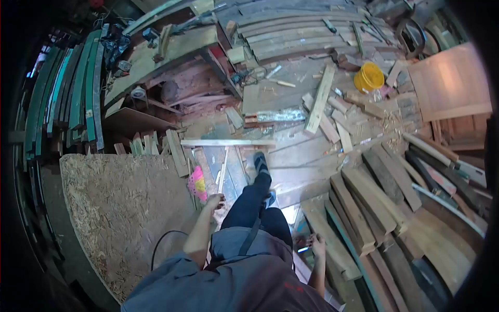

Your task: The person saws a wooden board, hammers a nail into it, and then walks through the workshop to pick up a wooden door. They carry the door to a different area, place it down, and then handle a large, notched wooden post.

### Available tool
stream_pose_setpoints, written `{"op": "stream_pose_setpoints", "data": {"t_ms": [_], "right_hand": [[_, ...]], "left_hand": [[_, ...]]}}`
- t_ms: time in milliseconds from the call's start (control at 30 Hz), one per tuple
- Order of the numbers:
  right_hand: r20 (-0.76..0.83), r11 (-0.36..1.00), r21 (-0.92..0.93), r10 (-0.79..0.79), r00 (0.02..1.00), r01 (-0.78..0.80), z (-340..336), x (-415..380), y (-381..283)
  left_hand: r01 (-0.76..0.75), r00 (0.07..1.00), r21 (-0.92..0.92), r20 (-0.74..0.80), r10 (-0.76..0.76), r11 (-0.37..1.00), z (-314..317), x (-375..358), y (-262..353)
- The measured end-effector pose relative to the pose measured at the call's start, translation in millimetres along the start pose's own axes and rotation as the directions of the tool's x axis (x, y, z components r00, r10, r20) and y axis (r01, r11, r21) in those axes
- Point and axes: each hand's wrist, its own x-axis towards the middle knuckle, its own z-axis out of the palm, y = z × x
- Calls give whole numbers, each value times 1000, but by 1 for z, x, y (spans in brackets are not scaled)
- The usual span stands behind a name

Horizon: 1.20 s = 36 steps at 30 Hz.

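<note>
My left hand (215, 202) is closed at the lower left of my legs, its fingers curled around a thin, pale wooden strip (223, 170) that points forward over the floor. On the other side of my body, my right hand (315, 243) has its fingers bent together, with a short, bright, stick-like object (303, 249) at the fingertips. I cannot tell what that object is. A bright pink and yellow item (197, 183) lies just beyond my left hand. Stacked timber pieces (358, 210) stand close to my right hand.
A large chipboard sheet (119, 218) lies to the left, with a black cable (158, 240) at its edge. Ahead, a plank (228, 142) crosses the floor near my foot (261, 164). Loose offcuts (320, 99), a yellow bucket (368, 78) and a workbench (171, 47) stand farther off.
</note>
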Motion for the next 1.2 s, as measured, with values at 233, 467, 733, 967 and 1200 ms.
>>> {"op": "stream_pose_setpoints", "data": {"t_ms": [233,467,733,967,1200], "right_hand": [[29,994,30,-103,994,102,20,69,-129],[118,993,93,-78,990,67,15,115,-232],[337,983,47,153,929,-179,-19,260,-277],[256,767,-631,346,903,-116,-47,327,-347],[323,852,-520,124,938,67,-42,377,-440]], "left_hand": [[-326,945,116,42,323,938,58,7,160],[-383,916,-106,87,392,918,59,-30,251],[-281,960,-483,-133,247,829,57,-51,265],[-327,942,-680,-291,167,656,86,-104,248],[-311,932,-749,-362,33,585,141,-103,183]]}}
